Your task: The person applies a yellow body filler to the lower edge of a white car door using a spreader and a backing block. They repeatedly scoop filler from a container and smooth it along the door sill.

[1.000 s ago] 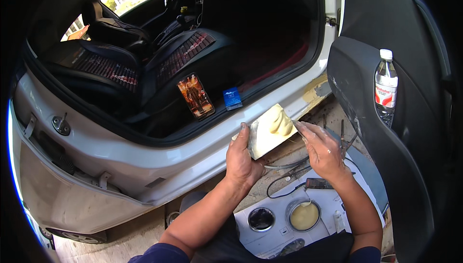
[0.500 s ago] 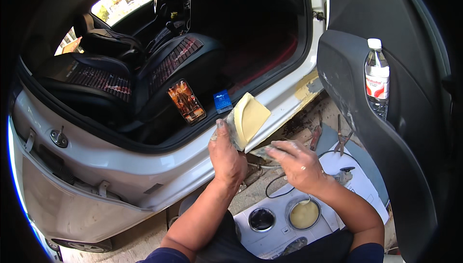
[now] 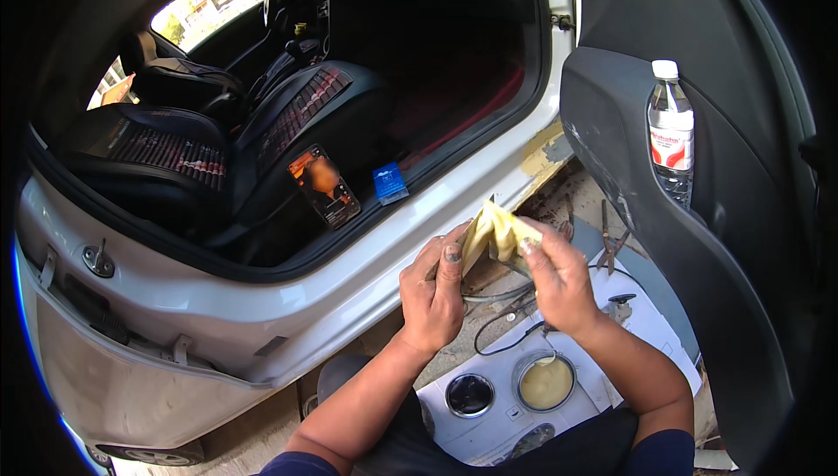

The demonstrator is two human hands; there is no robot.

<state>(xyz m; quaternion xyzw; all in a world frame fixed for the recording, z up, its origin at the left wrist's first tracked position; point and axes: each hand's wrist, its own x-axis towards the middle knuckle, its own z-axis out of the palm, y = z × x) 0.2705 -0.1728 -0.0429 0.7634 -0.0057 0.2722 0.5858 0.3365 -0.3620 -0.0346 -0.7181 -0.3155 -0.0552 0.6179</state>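
Close together in front of the white car sill [image 3: 345, 275] are my two hands. My left hand [image 3: 432, 293] is closed on a flat putty spreader, its thumb along the near side. Pale yellow putty [image 3: 502, 230] covers the spreader and stands up in folds. My right hand [image 3: 563, 279] pinches a second spreader, coated with putty and mostly hidden by the fingers, against the same mass. Grey smears mark my left thumb. Below the hands, a round tin [image 3: 519, 380] of the same yellow putty sits beside a dark round lid [image 3: 470, 396].
White cardboard [image 3: 489, 432] lies under the tin. Pliers [image 3: 608, 244] and a black cable [image 3: 497, 351] are on the ground. A phone [image 3: 323, 183] and a blue box [image 3: 390, 183] rest inside the doorway. The open door [image 3: 602, 118] holds a water bottle [image 3: 670, 140] at right.
My right hand has risen and brought its spreader up against the left one. The putty, earlier a smooth slab, is now bunched into folds. The view has shifted slightly.
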